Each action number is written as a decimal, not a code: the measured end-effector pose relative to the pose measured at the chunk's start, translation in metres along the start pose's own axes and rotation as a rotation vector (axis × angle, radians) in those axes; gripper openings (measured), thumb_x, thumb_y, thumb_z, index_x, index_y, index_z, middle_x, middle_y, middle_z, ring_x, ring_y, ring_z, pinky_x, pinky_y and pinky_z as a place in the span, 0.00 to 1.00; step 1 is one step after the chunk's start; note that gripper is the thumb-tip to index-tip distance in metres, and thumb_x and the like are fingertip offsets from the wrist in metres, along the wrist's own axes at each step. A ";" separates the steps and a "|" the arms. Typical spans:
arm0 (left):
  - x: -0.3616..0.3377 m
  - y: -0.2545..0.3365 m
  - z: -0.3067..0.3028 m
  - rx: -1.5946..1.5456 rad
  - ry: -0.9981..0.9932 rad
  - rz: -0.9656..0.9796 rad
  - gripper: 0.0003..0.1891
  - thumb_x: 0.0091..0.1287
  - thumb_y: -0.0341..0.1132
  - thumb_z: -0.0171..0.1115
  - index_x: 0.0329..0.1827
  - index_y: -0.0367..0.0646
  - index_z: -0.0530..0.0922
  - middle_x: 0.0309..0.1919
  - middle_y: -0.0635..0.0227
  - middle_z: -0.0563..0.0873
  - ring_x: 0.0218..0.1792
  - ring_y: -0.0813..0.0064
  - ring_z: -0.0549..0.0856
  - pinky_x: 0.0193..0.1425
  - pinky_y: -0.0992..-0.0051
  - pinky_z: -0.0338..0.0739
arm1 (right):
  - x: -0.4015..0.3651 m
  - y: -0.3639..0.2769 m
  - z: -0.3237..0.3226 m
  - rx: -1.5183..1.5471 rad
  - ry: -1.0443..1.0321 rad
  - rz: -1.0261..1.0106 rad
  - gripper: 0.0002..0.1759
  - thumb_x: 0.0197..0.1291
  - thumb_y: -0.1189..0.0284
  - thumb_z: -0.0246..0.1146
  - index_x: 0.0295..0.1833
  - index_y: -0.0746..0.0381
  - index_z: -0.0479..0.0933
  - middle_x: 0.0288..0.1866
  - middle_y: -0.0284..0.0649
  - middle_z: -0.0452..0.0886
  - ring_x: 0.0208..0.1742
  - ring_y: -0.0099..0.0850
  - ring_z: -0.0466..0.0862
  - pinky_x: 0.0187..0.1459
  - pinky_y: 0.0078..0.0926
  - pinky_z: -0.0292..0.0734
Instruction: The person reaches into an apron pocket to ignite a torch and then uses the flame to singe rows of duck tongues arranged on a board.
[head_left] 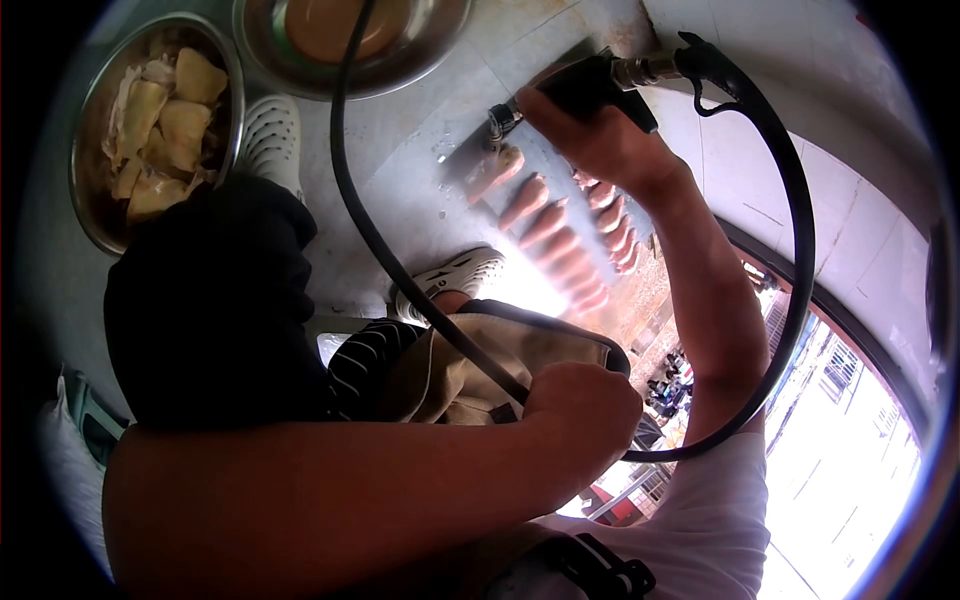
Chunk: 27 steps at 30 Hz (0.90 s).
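Observation:
My right hand [600,135] is closed around the black handle of a torch-like gun [585,85], whose metal nozzle [500,118] points down at a row of reddish-brown pieces of meat [560,240] lying on the concrete floor. A black hose [790,200] runs from the back of the gun, loops round my right arm and passes through my left hand [585,410], which is clenched on it. From there the hose runs up to the top edge of the view.
A metal bowl [88,150] of pale yellowish pieces stands at the upper left. A second metal bowl [440,50] sits at the top. Two white shoes [272,135] [455,278], a dark trouser leg [210,300] and a tan cloth [480,365] lie between.

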<state>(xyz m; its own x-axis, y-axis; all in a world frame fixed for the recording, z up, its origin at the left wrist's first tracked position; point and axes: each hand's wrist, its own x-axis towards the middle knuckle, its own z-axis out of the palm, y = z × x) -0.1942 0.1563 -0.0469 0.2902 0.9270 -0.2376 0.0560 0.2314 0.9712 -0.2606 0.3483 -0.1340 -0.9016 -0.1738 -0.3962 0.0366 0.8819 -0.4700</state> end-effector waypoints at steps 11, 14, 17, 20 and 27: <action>-0.011 0.005 0.006 0.011 0.009 0.022 0.08 0.62 0.30 0.62 0.33 0.40 0.89 0.31 0.58 0.90 0.34 0.61 0.91 0.32 0.63 0.84 | -0.016 0.010 -0.001 -0.171 0.068 -0.268 0.12 0.73 0.67 0.61 0.42 0.65 0.82 0.26 0.35 0.80 0.28 0.20 0.78 0.30 0.22 0.73; -0.015 0.006 0.021 -0.005 0.031 0.024 0.07 0.61 0.30 0.63 0.32 0.40 0.89 0.31 0.58 0.90 0.34 0.61 0.91 0.32 0.63 0.84 | -0.028 0.012 0.006 -0.281 0.196 -0.387 0.09 0.72 0.70 0.62 0.45 0.65 0.82 0.29 0.35 0.80 0.31 0.19 0.79 0.32 0.21 0.74; -0.016 0.004 0.040 0.035 0.119 0.041 0.07 0.61 0.30 0.63 0.31 0.41 0.89 0.30 0.59 0.90 0.35 0.61 0.91 0.33 0.63 0.84 | -0.037 0.000 0.004 -0.223 0.121 -0.144 0.09 0.71 0.71 0.63 0.49 0.66 0.80 0.32 0.36 0.81 0.34 0.19 0.79 0.34 0.20 0.76; -0.008 0.000 0.055 0.127 0.185 0.067 0.07 0.61 0.32 0.63 0.32 0.42 0.88 0.31 0.60 0.90 0.36 0.61 0.91 0.35 0.63 0.84 | -0.038 -0.011 -0.005 -0.350 0.095 -0.139 0.10 0.72 0.71 0.62 0.51 0.66 0.78 0.33 0.36 0.81 0.35 0.19 0.79 0.37 0.19 0.76; 0.009 0.006 0.040 0.102 0.074 0.066 0.07 0.60 0.32 0.63 0.34 0.39 0.88 0.32 0.57 0.90 0.37 0.59 0.91 0.36 0.63 0.84 | -0.033 0.021 -0.009 -0.377 0.290 -0.329 0.15 0.62 0.74 0.69 0.55 0.52 0.79 0.27 0.30 0.78 0.26 0.28 0.80 0.30 0.26 0.73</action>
<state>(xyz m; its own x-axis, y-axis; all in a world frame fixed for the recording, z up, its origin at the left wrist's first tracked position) -0.1529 0.1542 -0.0428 0.2251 0.9595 -0.1695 0.1371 0.1411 0.9805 -0.2342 0.3762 -0.1237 -0.9228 -0.3848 -0.0190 -0.3738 0.9062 -0.1977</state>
